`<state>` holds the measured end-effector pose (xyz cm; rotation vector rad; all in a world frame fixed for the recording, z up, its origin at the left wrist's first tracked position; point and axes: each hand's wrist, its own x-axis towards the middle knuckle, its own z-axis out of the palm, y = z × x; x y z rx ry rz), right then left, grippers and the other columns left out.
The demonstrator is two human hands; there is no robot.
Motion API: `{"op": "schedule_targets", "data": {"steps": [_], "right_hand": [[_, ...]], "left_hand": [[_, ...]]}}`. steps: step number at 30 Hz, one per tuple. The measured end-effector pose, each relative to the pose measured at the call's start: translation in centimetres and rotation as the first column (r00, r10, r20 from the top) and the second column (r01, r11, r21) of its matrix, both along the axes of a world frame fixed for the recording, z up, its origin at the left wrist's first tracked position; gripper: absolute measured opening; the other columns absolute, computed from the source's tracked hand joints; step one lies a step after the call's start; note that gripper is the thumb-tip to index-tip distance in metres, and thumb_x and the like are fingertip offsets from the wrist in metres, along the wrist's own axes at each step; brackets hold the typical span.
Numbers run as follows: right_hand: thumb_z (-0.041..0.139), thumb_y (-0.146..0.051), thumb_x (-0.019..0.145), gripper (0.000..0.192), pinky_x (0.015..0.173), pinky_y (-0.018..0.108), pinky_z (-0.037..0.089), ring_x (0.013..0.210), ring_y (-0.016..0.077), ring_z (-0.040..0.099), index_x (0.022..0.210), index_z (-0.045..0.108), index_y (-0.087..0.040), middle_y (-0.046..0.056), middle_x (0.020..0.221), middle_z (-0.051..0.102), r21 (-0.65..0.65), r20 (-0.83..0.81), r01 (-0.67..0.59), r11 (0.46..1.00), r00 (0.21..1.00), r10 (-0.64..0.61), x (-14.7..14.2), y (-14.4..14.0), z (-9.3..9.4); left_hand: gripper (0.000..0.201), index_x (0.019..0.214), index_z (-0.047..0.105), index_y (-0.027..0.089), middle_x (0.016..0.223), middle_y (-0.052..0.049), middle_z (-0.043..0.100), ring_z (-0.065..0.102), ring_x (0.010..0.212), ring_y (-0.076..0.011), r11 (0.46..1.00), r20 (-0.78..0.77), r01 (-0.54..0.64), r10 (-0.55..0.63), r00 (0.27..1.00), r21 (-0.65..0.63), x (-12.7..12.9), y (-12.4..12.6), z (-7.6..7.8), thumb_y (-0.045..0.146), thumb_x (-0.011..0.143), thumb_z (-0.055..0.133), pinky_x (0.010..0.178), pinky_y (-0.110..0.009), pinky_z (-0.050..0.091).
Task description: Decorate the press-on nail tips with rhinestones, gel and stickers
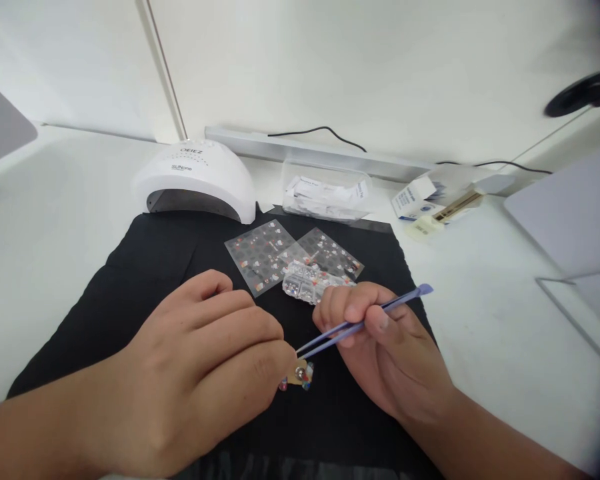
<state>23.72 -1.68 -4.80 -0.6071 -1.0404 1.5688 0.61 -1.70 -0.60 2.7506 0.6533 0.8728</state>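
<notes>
My right hand [380,340] is closed around a pair of purple tweezers [343,332], whose tips point left and lie close together by my left hand. My left hand [220,353] is closed, its fingers curled; whatever they hold is hidden from view. Just below the tweezer tips sits a small yellowish piece with a silver ball [301,373] and colourful decorated tips [308,377], partly covered by my left hand. Behind my right fingers lies a clear compartment case [304,283] of shiny gems. It overlaps two clear sticker sheets, one on the left [260,257] and one on the right [336,250].
A black cloth [150,253] covers the middle of the white table [485,293]. At its back edge stand a white nail lamp [200,173] and a clear tray [325,207] of paper packets. A small white box [414,199] stands at the back right.
</notes>
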Motion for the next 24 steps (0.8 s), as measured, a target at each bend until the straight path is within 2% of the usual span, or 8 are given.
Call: {"op": "schedule_targets", "data": {"steps": [9, 17, 20, 24], "right_hand": [[0.067, -0.035, 0.089, 0.016, 0.063, 0.029, 0.040, 0.063, 0.0138, 0.049, 0.081, 0.072, -0.022, -0.002, 0.061, 0.053, -0.007, 0.020, 0.004, 1.000, 1.000, -0.004, 0.0, 0.1, -0.1], [0.066, -0.036, 0.089, 0.015, 0.063, 0.030, 0.041, 0.063, 0.0146, 0.050, 0.084, 0.073, -0.023, -0.001, 0.062, 0.055, 0.077, 0.063, 0.070, 0.995, 0.995, -0.075, 0.7, 0.7, -0.1], [0.064, -0.036, 0.091, 0.015, 0.064, 0.031, 0.043, 0.065, 0.0153, 0.051, 0.086, 0.073, -0.025, 0.000, 0.066, 0.056, 0.176, 0.102, 0.130, 0.976, 0.984, -0.149, 0.6, 0.5, 0.1], [0.060, -0.032, 0.092, 0.014, 0.065, 0.035, 0.044, 0.067, 0.0167, 0.053, 0.094, 0.074, -0.027, 0.002, 0.070, 0.058, 0.388, 0.133, 0.216, 0.896, 0.949, -0.287, 1.2, -0.1, 0.5]], "left_hand": [[0.015, 0.100, 0.062, 0.016, 0.091, -0.001, 0.070, 0.058, 0.076, -0.0144, 0.998, 0.030, -0.014, 0.015, 0.999, -0.062, 0.3, 0.1, -0.2, 0.006, 0.088, 0.063, 0.085, -0.038, 0.040], [0.010, 0.091, 0.062, 0.015, 0.084, -0.001, 0.072, 0.063, 0.072, -0.0125, 0.999, 0.058, -0.046, 0.046, 0.997, 0.001, 0.2, 1.0, 0.3, 0.006, 0.088, 0.063, 0.079, -0.035, 0.045], [0.010, 0.091, 0.064, 0.015, 0.083, 0.000, 0.073, 0.065, 0.071, -0.0115, 0.993, 0.103, -0.038, 0.049, 0.993, -0.113, 0.3, 1.1, 0.7, 0.005, 0.088, 0.063, 0.073, -0.033, 0.047], [0.014, 0.091, 0.066, 0.017, 0.079, 0.000, 0.073, 0.066, 0.068, -0.0112, 0.953, 0.189, -0.035, 0.096, 0.977, -0.302, 0.6, 1.0, 1.0, 0.005, 0.088, 0.060, 0.067, -0.028, 0.052]]}}
